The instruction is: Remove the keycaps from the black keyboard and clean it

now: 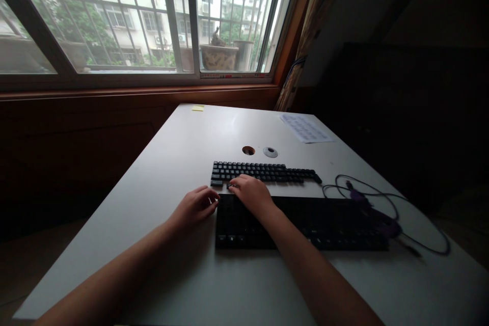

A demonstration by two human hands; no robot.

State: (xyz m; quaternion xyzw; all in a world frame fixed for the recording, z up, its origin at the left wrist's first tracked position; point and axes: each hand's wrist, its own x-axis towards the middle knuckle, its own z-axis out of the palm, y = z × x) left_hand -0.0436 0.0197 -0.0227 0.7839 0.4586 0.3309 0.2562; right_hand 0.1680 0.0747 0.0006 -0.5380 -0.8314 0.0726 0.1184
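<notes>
Two black keyboards lie on a white table [164, 198]. The nearer, larger keyboard [305, 224] sits in front of me, and a smaller keyboard [263, 172] lies just behind it. My left hand [196, 205] rests on the table at the near keyboard's left end, fingers curled against its edge. My right hand [250, 193] reaches over the near keyboard's back left corner, fingers bent down and pinched at a small dark piece between the two keyboards. I cannot make out what the fingers hold.
A black cable [385, 204] loops on the table right of the keyboards, near a purple object [359, 196]. A cable hole [248, 150], its round cap [270, 152], a printed sheet [305, 128] and a yellow note [197, 108] lie further back. A window spans the far wall.
</notes>
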